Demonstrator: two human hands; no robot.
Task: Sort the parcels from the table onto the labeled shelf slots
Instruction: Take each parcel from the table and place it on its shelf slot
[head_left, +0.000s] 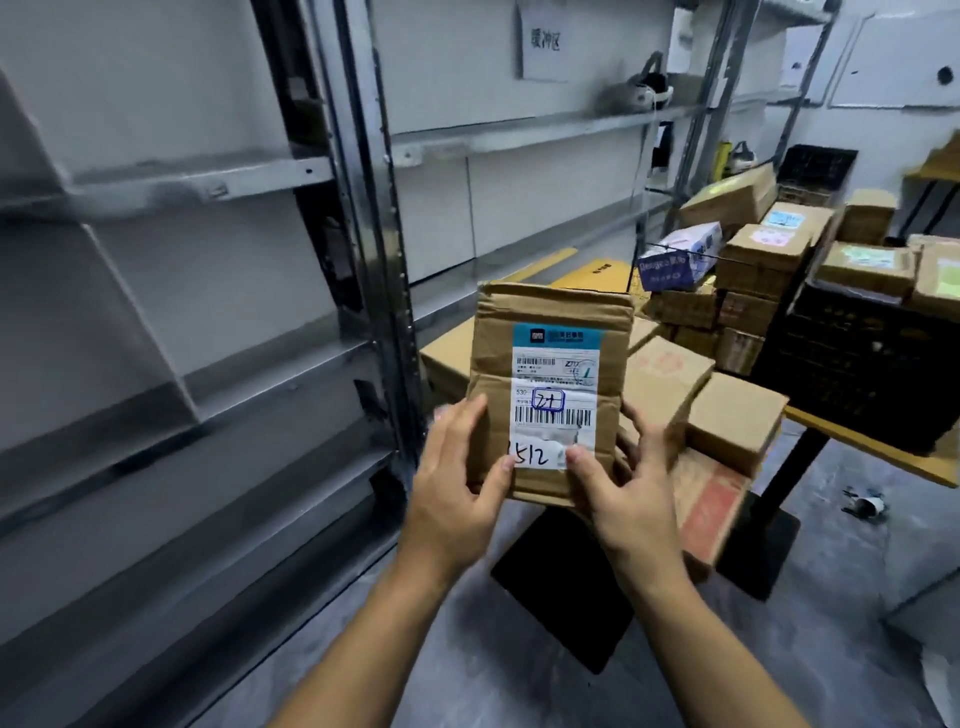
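- In the head view, between the metal shelving (374, 208) on the left and the table (857, 441) on the right, both hands hold one flat cardboard parcel (545, 322) upright in the air, with its label facing the camera.
- The left hand (457, 478) grips the lower left edge, thumb on the front. The right hand (628, 483) grips the lower right edge, thumb on the bottom of the label.
- The step in hand appears to be reading the label to choose a slot. To do it well, keep the right thumb off the writing, hold the face square to the eyes, then match the number to a slot tag. No tag is legible here.
- The parcel is brown, creased and slightly crushed. Its white shipping label (553, 400) has a teal band, barcodes, a blue boxed handwritten mark and "1512" in black marker.
- More cardboard boxes (763, 254) lie piled on the table behind.
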